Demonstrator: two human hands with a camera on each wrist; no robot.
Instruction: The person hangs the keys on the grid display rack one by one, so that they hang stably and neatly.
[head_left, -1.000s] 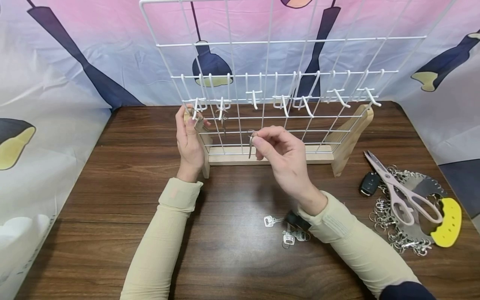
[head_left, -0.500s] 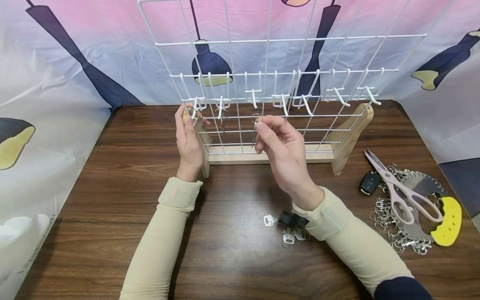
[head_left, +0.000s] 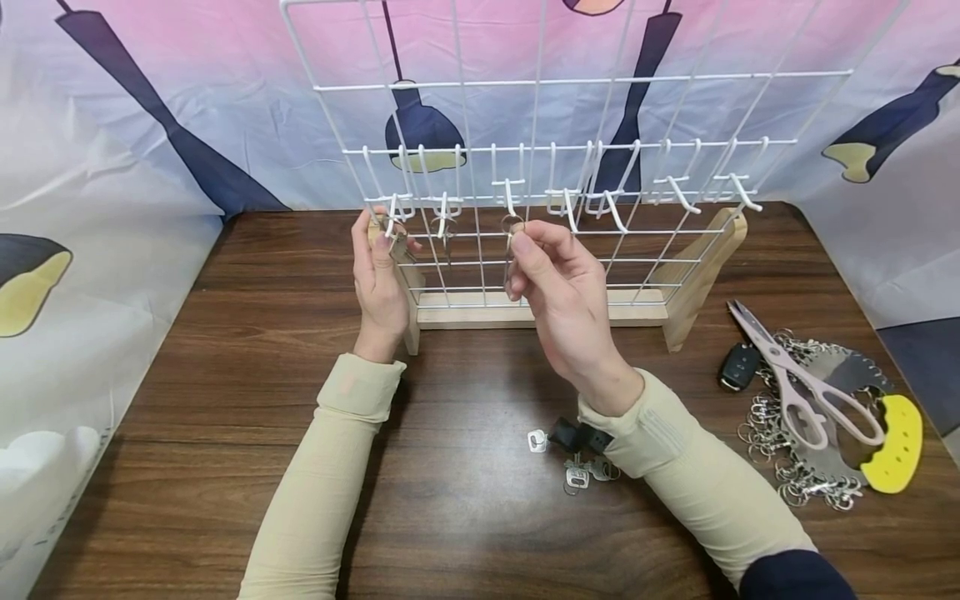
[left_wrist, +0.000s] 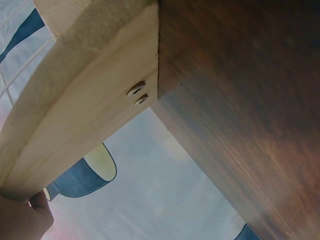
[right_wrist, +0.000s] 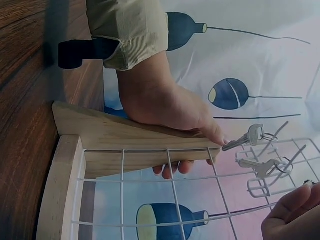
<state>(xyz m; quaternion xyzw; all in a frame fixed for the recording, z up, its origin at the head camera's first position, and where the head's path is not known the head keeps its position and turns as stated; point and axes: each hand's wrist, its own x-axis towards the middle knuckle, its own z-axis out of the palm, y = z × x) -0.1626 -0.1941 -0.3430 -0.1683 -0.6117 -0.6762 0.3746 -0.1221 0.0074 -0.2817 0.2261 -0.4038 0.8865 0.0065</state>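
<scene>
While the left hand (head_left: 380, 287) grips the wooden left upright (head_left: 408, 292) of the white wire grid rack (head_left: 570, 83) at centre frame, fingers curled round the wood, the right hand (head_left: 558, 287) pinches a key ring (head_left: 512, 223) between thumb and forefinger just below the third white hook (head_left: 509, 193) from the left; whether ring and hook touch cannot be told. A key (head_left: 509, 271) hangs from the ring beside the fingers. Two hooks further left already carry keys (right_wrist: 250, 135), seen clearly in the right wrist view. Loose keys (head_left: 577, 475) lie on the brown table (head_left: 225, 375) at lower centre; scissors (head_left: 802, 383) rest on a heap of metal clasps (head_left: 765, 417) at right, beside a car key fob (head_left: 738, 367).
</scene>
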